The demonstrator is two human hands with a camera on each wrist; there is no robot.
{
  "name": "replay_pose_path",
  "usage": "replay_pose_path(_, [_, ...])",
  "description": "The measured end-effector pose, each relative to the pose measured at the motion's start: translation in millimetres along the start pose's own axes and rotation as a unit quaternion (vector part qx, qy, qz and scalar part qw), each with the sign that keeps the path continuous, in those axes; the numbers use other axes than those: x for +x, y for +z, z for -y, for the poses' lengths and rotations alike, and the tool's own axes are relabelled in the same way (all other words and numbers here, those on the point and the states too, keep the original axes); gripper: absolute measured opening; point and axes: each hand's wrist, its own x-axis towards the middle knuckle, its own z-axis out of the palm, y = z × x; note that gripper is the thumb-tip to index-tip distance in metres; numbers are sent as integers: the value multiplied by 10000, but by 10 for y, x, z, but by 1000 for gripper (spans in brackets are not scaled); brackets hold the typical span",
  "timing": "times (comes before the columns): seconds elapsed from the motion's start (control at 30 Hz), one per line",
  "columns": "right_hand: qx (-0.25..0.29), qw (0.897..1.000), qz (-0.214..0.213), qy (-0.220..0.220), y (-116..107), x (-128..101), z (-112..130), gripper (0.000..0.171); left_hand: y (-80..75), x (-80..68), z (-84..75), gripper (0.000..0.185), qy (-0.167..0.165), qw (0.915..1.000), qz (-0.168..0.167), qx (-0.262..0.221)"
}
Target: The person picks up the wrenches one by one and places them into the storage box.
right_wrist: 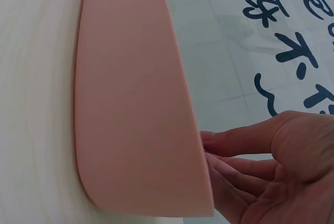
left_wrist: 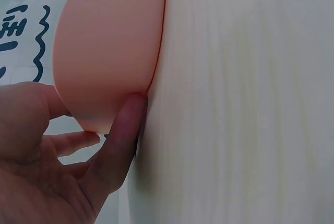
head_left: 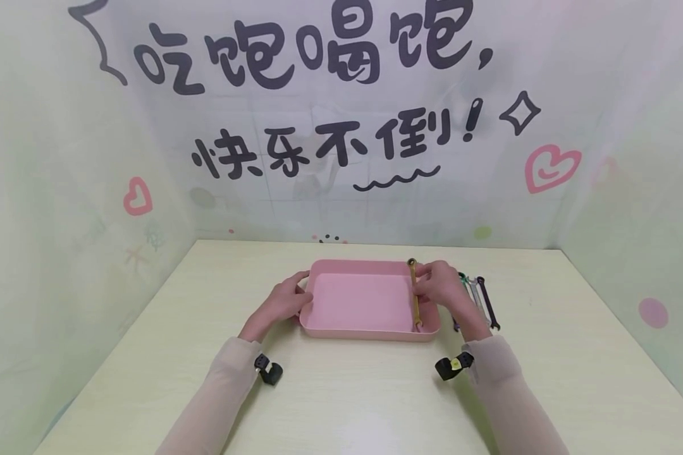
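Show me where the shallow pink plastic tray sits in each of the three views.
Head: the shallow pink plastic tray lies at table centre, between both hands.
Left wrist: its outer wall fills the upper left, the left hand touching its corner.
Right wrist: its outer wall runs down the middle, the right hand at its rim.
Shared landmark: the black lettering on the backdrop.

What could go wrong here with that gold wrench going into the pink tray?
The gold wrench lies along the right wall of the pink tray, one end up over the far rim, so it might slide or tip out when the right hand lets go. The left hand only rests on the tray's side, so the tray may shift. The wrenches on the table could be knocked.
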Motion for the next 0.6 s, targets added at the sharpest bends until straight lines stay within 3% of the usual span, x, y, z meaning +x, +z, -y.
replay_pose_path(0.33, [-1240,9915,-329,-235,130,-50,60,34,0,5,-13,67,-31,10000,-4,5])
replay_pose_path(0.6, [-1502,9876,-432,-149,226,-59,59,20,2,11,-16,66,-20,10000,12,-10])
